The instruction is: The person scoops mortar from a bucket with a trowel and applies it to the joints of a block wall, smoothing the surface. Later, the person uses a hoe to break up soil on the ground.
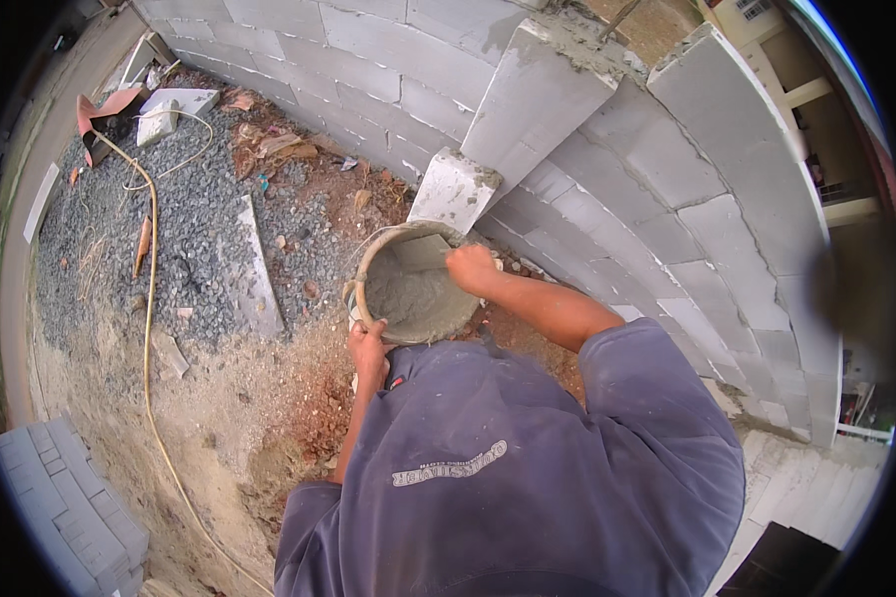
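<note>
I see the bucket (pixel 415 289) sitting on the reddish ground right at the foot of the grey block wall (pixel 607 189), close in front of the person's body, which seems a sensible spot since the wet grey mortar (pixel 408 298) inside stays within easy reach of the courses above; my left hand (pixel 368 348) is on the near rim, fingers curled over the edge and closed on it, apparently to steady the bucket against the pull of the other arm; my right hand (pixel 471 267) reaches across from the wall side and is closed around what looks like the handle of a trowel (pixel 423 251), whose flat blade lies against the mortar at the far side, though the grip itself is small in this view and I cannot be sure how the fingers wrap it; a loose block (pixel 453 189) leans just behind the bucket, touching or nearly touching its far rim, and it crowds the space where the right arm works; to the left lie a gravel bed (pixel 169 229), a long yellowish hose (pixel 149 328) trailing down the sand, a flat grey slab (pixel 257 269) and scattered rubble; a stack of pavers (pixel 65 497) sits well apart at the lower left.
</note>
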Demonstrator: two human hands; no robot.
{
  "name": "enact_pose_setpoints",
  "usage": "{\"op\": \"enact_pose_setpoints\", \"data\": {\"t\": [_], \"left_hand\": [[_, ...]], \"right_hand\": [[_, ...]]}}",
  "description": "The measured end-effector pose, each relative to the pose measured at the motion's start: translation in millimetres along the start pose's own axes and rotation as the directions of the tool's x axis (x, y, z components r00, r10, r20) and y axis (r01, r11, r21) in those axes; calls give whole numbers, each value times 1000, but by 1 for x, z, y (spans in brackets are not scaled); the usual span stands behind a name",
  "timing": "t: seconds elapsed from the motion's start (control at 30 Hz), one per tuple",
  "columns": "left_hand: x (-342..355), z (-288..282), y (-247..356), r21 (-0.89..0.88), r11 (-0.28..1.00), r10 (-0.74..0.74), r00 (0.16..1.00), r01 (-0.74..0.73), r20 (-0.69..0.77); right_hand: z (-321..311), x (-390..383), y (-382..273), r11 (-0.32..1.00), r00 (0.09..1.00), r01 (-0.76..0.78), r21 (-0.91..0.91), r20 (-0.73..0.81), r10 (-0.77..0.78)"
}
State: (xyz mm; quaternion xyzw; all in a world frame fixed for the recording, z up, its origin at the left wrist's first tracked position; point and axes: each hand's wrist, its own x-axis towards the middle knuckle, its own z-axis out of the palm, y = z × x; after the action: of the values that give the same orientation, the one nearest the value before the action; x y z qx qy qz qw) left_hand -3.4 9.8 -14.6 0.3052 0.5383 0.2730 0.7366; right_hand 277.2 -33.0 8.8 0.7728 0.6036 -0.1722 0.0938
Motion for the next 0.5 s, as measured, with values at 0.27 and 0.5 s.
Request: {"op": "enact_pose_setpoints", "data": {"t": [0.27, 0.5], "left_hand": [[0, -5, 6, 135, 989, 50, 996, -59, 72], [-9, -4, 29, 73, 997, -9, 1000, 8, 15]], "right_hand": [[33, -25, -40, 955, 910, -22, 297, 401, -104], [39, -50, -27, 770, 949, 2, 638, 243, -204]]}}
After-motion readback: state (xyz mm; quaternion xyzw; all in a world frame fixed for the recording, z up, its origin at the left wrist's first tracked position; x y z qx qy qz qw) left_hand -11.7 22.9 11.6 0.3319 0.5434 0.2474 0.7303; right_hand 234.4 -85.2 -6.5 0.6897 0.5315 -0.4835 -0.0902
